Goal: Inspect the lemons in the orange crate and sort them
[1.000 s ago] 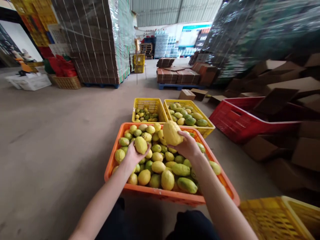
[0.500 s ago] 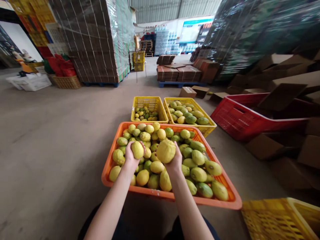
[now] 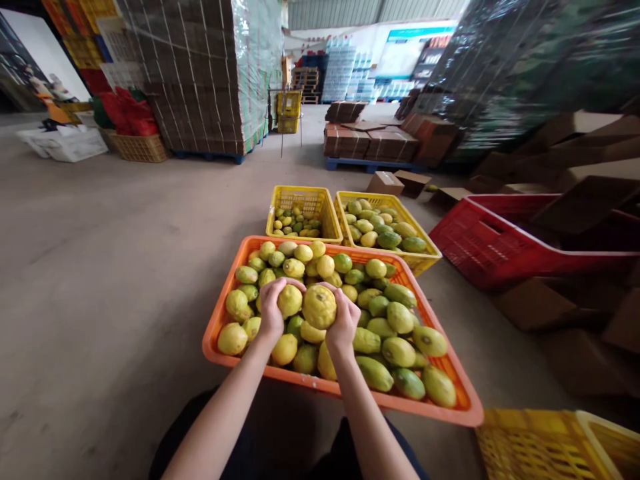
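Note:
My left hand [image 3: 272,307] is curled around a smooth, roundish yellow fruit [image 3: 290,300]. In my right hand [image 3: 345,319] sits a larger, ridged yellow fruit [image 3: 319,307], its round end facing me. I cannot tell the exact kind of fruit. The two fruits are side by side, very close together, and the fingers behind them are partly hidden. Both hands are over a wide orange crate [image 3: 220,333] heaped with similar fruit. Rounder yellow ones lie mostly toward its left, and longer green-yellow ones [image 3: 374,373] toward its right.
Behind the orange crate stand two yellow crates of fruit, a left one [image 3: 334,220] and a right one [image 3: 425,252]. A red crate [image 3: 465,237] holding cardboard is at right. Another yellow crate [image 3: 530,440] stands at lower right. Wrapped pallet stacks [image 3: 200,80] rise farther back.
My hands have come closer together, bringing the two fruits side by side. The larger fruit has turned so its round end faces me. The view has shifted slightly.

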The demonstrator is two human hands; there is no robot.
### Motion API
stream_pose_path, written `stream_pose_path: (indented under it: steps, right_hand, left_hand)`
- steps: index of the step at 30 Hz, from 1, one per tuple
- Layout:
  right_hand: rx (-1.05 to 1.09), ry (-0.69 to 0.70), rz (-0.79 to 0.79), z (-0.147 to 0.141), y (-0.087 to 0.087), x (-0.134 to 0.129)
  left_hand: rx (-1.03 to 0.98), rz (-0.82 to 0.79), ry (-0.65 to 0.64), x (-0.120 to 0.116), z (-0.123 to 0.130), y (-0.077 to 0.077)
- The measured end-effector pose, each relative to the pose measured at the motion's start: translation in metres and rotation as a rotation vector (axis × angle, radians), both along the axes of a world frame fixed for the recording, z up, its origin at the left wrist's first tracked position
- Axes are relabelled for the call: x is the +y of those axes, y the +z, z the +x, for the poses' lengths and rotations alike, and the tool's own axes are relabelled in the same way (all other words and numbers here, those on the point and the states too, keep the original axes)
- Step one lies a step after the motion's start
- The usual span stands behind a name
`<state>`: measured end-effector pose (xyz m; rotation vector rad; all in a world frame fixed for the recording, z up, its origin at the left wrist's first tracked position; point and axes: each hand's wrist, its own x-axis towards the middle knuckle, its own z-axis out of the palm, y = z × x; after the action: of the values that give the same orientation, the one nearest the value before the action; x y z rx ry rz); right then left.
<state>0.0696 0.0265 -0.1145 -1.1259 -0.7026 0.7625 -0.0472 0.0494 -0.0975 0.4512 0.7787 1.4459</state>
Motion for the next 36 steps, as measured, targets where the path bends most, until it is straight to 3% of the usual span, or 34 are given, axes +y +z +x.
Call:
stream_pose_path:
  steps: [3, 6, 9, 12, 17, 22, 26, 29, 32, 34, 36]
  right_hand:
    - [0.021, 0.002, 0.004, -0.002, 0.002, -0.001]
    - [0.072, -0.011, -0.025, -0.004, 0.000, 0.002]
    - [0.171, -0.049, -0.122, 0.001, -0.007, 0.011]
    - [0.213, -0.111, -0.243, 0.010, -0.016, 0.019]
    - [-0.165, -0.158, -0.175, 0.010, -0.016, 0.016]
    - [-0.647, 0.093, -0.081, -0.007, -0.018, 0.001]
    - [-0.846, 0.240, 0.037, -0.011, -0.021, -0.004]
    - [-0.790, 0.284, 0.177, -0.010, -0.013, -0.005]
    - [-0.600, 0.368, 0.248, -0.007, -0.001, -0.007]
    - [-0.377, 0.370, 0.206, -0.002, 0.005, -0.007]
    - [-0.140, 0.285, 0.112, 0.003, 0.006, -0.004]
  left_hand:
    - [-0.031, -0.016, -0.034, 0.001, 0.002, 0.007]
    - [-0.140, -0.150, -0.113, 0.004, 0.004, 0.017]
    - [-0.266, -0.335, -0.202, 0.007, 0.002, 0.021]
    - [-0.344, -0.374, -0.287, 0.006, -0.002, 0.020]
    - [-0.345, -0.394, -0.378, -0.001, 0.010, 0.013]
    - [-0.313, -0.505, -0.242, 0.001, 0.021, 0.008]
    - [-0.338, -0.441, -0.239, 0.007, 0.011, 0.010]
    - [-0.318, -0.401, -0.202, 0.010, 0.003, 0.014]
    - [-0.303, -0.416, -0.178, 0.014, -0.003, 0.016]
    - [-0.309, -0.410, -0.178, 0.019, -0.007, 0.016]
    - [-0.308, -0.377, -0.137, 0.025, -0.010, 0.014]
